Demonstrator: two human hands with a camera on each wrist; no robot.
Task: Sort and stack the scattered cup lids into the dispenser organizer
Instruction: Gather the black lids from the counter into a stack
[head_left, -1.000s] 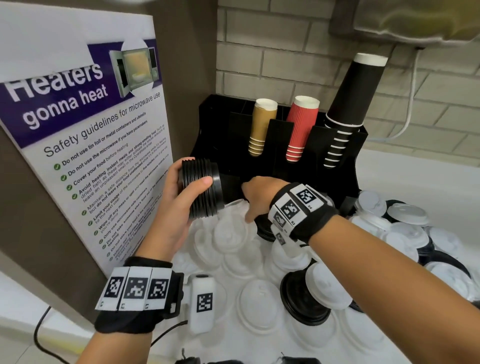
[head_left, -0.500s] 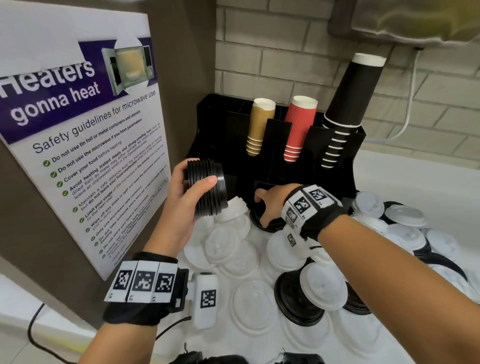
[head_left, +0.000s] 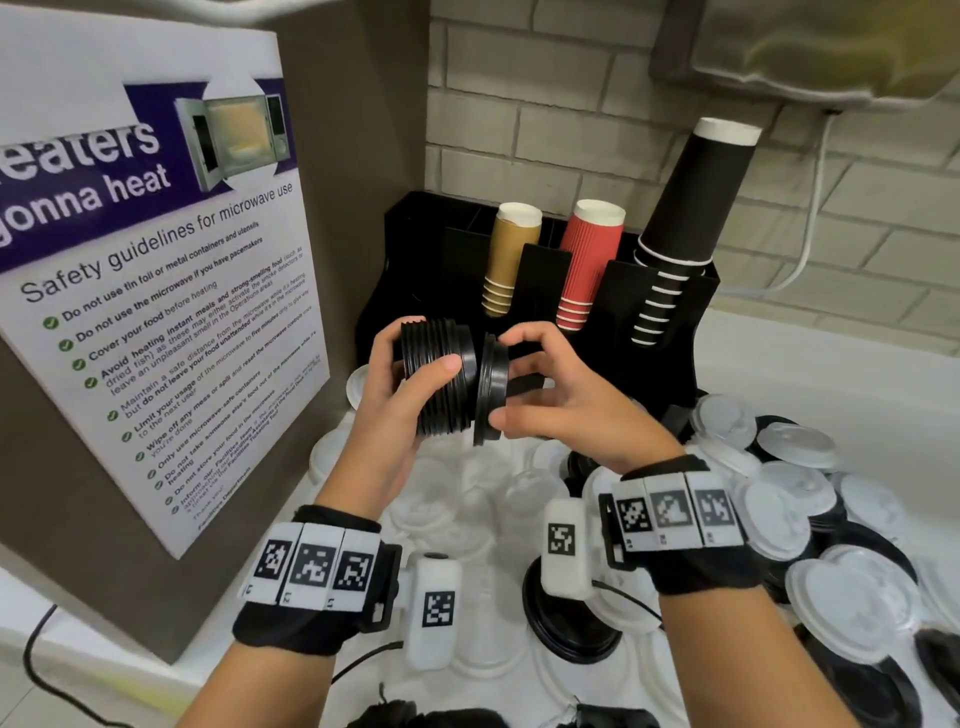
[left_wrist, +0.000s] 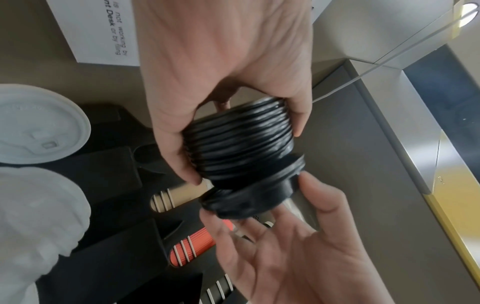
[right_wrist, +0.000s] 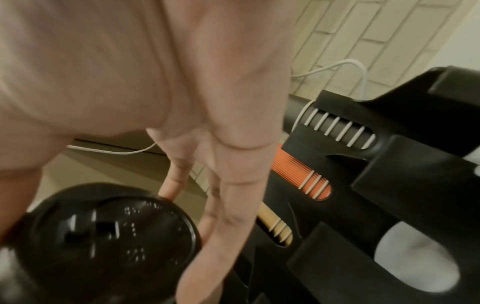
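Note:
My left hand (head_left: 400, 384) grips a sideways stack of black lids (head_left: 441, 376), seen close in the left wrist view as the black lid stack (left_wrist: 240, 142). My right hand (head_left: 540, 395) pinches a single black lid (head_left: 491, 389) by its rim and holds it against the open end of that stack; the same lid (left_wrist: 253, 195) (right_wrist: 111, 242) shows in both wrist views. The black dispenser organizer (head_left: 670, 358) stands just behind, with tan, red and black cup stacks in it. Loose white lids (head_left: 800, 447) and black lids (head_left: 566, 623) lie scattered on the counter below.
A microwave safety poster (head_left: 156, 291) leans on the brown panel at left. A brick wall (head_left: 571, 104) with a white cable (head_left: 810, 223) is behind the organizer. White counter (head_left: 831, 374) stretches right of it. A black cord (head_left: 41, 670) trails at lower left.
My right hand has lifted a black lid from the counter by the organizer and brought it up to the stack. The left hand with the stack has shifted slightly right.

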